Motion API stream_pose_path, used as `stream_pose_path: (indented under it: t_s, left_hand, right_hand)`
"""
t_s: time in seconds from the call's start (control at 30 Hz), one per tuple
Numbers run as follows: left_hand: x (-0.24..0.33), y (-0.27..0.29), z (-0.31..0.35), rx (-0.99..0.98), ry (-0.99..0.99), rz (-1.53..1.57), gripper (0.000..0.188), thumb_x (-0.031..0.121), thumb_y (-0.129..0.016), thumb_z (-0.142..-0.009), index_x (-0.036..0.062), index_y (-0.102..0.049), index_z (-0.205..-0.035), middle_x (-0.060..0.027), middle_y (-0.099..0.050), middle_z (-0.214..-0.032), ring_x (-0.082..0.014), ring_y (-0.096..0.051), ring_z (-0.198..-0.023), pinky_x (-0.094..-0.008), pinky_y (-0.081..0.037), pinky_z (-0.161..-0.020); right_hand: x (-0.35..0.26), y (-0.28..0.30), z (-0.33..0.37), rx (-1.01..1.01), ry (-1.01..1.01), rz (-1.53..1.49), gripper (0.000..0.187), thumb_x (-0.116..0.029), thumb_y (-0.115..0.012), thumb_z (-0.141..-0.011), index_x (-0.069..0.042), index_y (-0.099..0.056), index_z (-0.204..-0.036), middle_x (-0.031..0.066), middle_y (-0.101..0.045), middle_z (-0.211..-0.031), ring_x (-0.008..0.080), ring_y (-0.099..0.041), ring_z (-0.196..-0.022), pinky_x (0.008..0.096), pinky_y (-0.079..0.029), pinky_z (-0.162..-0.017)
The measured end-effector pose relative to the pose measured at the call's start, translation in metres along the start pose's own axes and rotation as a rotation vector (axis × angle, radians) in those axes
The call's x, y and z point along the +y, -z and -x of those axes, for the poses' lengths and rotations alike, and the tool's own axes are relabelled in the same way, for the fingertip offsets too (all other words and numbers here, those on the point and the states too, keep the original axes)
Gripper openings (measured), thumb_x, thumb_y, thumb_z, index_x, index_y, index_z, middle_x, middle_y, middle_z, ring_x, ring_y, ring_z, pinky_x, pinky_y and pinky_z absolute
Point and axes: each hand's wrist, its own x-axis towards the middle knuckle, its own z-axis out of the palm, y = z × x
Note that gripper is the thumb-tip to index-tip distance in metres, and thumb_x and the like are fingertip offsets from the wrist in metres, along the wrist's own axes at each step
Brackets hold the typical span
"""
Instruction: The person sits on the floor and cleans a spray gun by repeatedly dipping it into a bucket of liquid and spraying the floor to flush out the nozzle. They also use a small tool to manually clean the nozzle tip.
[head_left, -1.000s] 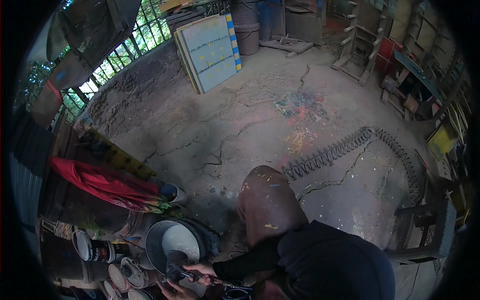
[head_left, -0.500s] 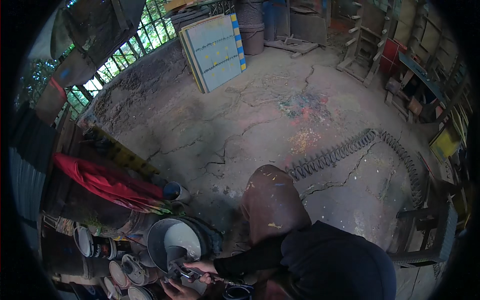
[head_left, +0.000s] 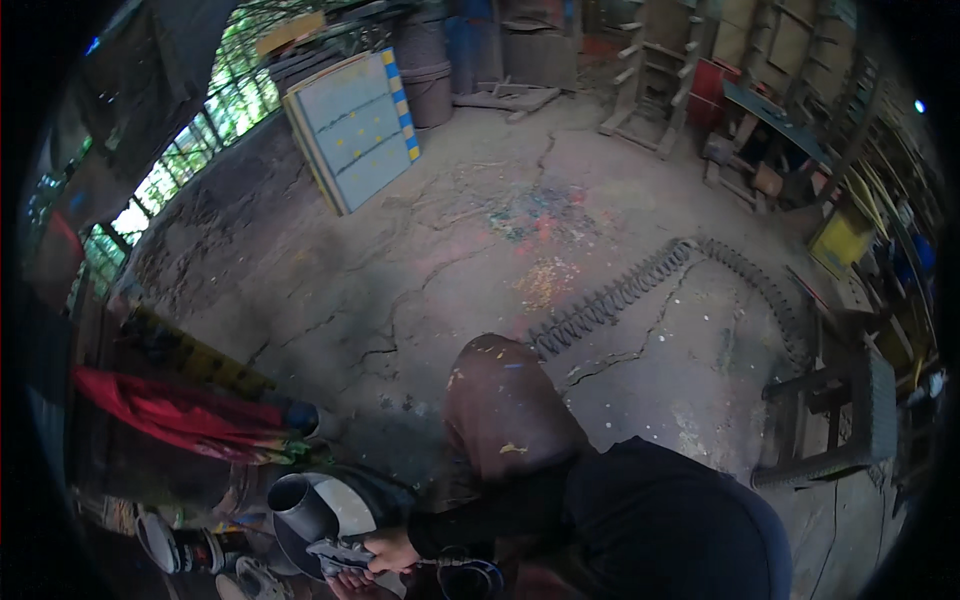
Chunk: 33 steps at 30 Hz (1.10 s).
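- Right arm: black sleeve [head_left: 480, 525] runs from the dark-clothed shoulder at lower right, slopes down leftward to lower centre-left; passes in front of the bent knee [head_left: 510, 405] in brown trousers.
- Right hand [head_left: 393, 550]: lower centre-left, back of hand mostly toward camera; fingers closed round the rear part of the grey metal spray gun [head_left: 340, 556]; exact finger placement too small to tell.
- Left hand [head_left: 357, 584]: at lower edge, just below the gun, partly cut off; fingers bent and pointing up toward gun's underside, palm side partly showing; close to or touching it, cannot tell if it grips.
- Spray gun: lower left of centre, lies crosswise; dark grey cup [head_left: 303, 508] at its left end, round mouth tilted toward upper left of the frame.
- Bucket [head_left: 292, 553]: dark, lower left, under gun and cup; pale liquid [head_left: 352, 505] shows inside, partly hidden by cup.
- Blue hose [head_left: 495, 573]: looped at lower edge, right of the right hand.
- Red cloth [head_left: 170, 408]: left side, above bucket; tubs [head_left: 160, 545] at lower left corner.
- Coiled hose [head_left: 605, 305]: on cracked floor, centre to right.
- Pale panel [head_left: 355, 135]: upper left, stands leaning.
- Dark stool [head_left: 878, 405]: right side.
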Motion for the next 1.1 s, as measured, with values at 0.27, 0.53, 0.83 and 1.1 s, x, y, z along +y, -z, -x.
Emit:
stream_pose_path:
  t_s: [0.27, 0.53, 0.83, 1.1]
  left_hand:
    - [-0.058, -0.06, -0.034, -0.274, 0.217, -0.126, 0.034, 0.021, -0.048, -0.09, 0.0016, -0.051, -0.117, -0.0146, -0.053, -0.111, -0.0247, -0.051, -0.098, -0.0367, -0.042, -0.082]
    - [-0.068, -0.106, -0.033, -0.807, 0.025, -0.662, 0.048, 0.025, -0.059, -0.083, 0.0016, -0.044, -0.122, -0.0149, -0.057, -0.102, -0.0198, -0.053, -0.087, -0.0336, -0.044, -0.083]
    - [-0.008, -0.166, 0.048, -1.407, 0.299, -0.685, 0.027, 0.025, -0.043, -0.095, 0.0003, -0.051, -0.103, -0.0102, -0.056, -0.098, -0.017, -0.052, -0.089, -0.0306, -0.043, -0.079]
    - [0.001, -0.177, 0.038, -1.207, -0.101, -0.844, 0.032, 0.03, -0.048, -0.093, -0.0008, -0.055, -0.1, -0.0095, -0.059, -0.089, -0.0177, -0.054, -0.085, -0.0302, -0.043, -0.077]
  right_hand:
    - [-0.015, 0.034, 0.078, 0.263, 0.202, 0.449, 0.031, -0.022, -0.051, -0.082, 0.0, -0.064, -0.064, 0.0092, -0.062, -0.057, 0.0193, -0.058, -0.052, 0.0338, -0.047, -0.051]
    - [0.082, 0.078, 0.033, 0.87, 0.358, 0.109, 0.027, -0.021, -0.051, -0.085, 0.001, -0.063, -0.074, 0.0116, -0.062, -0.064, 0.0218, -0.056, -0.055, 0.0341, -0.045, -0.054]
    - [-0.097, 0.067, 0.135, 1.002, 0.509, 0.59, 0.026, -0.027, -0.053, -0.085, -0.004, -0.066, -0.084, 0.0185, -0.058, -0.067, 0.0218, -0.054, -0.057, 0.0358, -0.042, -0.052]
    - [-0.15, 0.07, 0.174, 0.703, 0.432, -0.334, 0.022, -0.025, -0.048, -0.091, -0.005, -0.054, -0.098, -0.0029, -0.041, -0.055, 0.0071, -0.039, -0.042, 0.0235, -0.033, -0.04]
